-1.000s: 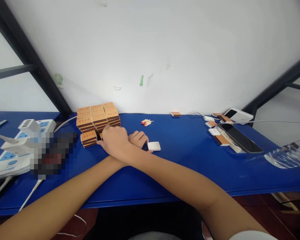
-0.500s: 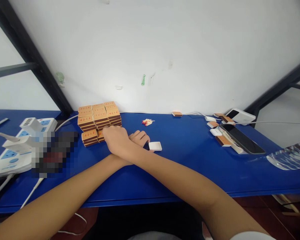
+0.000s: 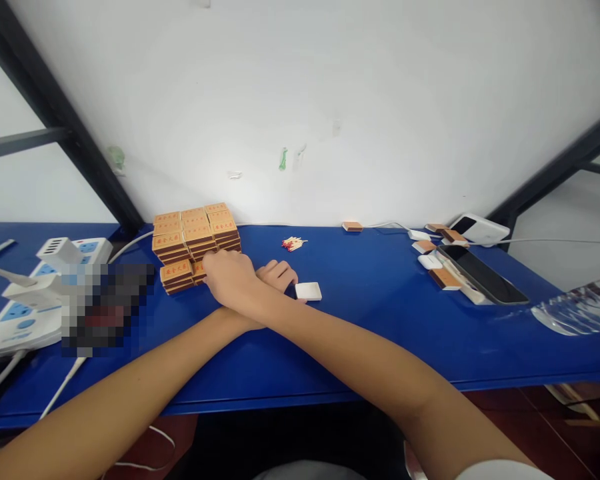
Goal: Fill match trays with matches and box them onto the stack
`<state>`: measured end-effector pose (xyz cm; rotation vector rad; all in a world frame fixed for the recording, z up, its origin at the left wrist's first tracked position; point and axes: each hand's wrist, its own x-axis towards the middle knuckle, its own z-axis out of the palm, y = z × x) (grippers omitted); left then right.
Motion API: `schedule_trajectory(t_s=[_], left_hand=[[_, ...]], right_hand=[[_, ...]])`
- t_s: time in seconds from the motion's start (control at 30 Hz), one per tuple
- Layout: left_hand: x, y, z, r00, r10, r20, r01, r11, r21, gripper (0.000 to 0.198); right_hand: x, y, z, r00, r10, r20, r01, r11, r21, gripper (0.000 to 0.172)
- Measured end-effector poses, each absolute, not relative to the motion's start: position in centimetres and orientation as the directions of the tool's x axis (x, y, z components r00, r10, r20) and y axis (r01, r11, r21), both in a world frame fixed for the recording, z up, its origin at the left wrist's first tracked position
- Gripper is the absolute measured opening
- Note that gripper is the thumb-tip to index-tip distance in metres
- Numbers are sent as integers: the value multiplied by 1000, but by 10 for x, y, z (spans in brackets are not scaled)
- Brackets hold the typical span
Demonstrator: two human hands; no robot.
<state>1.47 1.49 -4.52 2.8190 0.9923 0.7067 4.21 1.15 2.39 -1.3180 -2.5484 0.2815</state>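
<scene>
My forearms cross, the right one lying over the left. My right hand [image 3: 231, 275] is curled against the lower front boxes of a stack of matchboxes [image 3: 196, 230]; its fingertips are mostly hidden, but they appear closed on a matchbox [image 3: 199, 269] there. Beyond that wrist, my left hand [image 3: 279, 276] rests low over the table with bent fingers. Its thumb and forefinger close around the left end of a small white matchbox tray [image 3: 309, 291], which lies open side up. A little pile of red-tipped matches [image 3: 293, 243] lies loose behind it.
At left are a power strip [image 3: 83, 293] with chargers and a blurred dark device [image 3: 113, 300]. To the right lie a phone [image 3: 483, 273], loose matchboxes [image 3: 445, 279], a white device [image 3: 480, 229] and a clear plastic bottle [image 3: 580, 307]. A wall borders the blue table [image 3: 370, 320].
The view has shifted slightly. Both hands, the white tray and the matchboxes keep nearly the same places relative to one another.
</scene>
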Motion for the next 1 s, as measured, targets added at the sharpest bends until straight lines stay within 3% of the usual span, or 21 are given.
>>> schedule_trajectory(t_s=[0.13,0.3,0.47,0.57,0.67,0.77,0.83,1.0], left_hand=[[11,6,-39,686,627,368,568,-778,268,13],[9,-4,-27,638,664,391,556,-748,362,34],[12,-9,-14,639,691,338,597,-723,348,26],[10,-10,-16,653,671,351,566,-740,363,31],[7,-4,-24,692,618,374,513,-785,349,24],[8,8,-34,739,559,376,473,-828,300,17],[10,14,-41,722,545,426,473,-838,272,26],[15,19,-53,700,540,468,490,-839,235,33]], right_hand=[[56,15,35,-566,810,153,774,586,-240,18],[110,31,55,-566,798,208,771,602,-210,17],[157,43,66,-563,787,251,766,611,-200,15],[135,32,69,-635,725,269,699,686,-200,17],[82,11,67,-631,710,313,697,696,-171,35],[29,-4,63,-565,782,265,735,622,-270,66],[6,-5,59,-556,796,239,750,604,-269,64],[-11,1,50,-553,815,171,767,579,-276,34]])
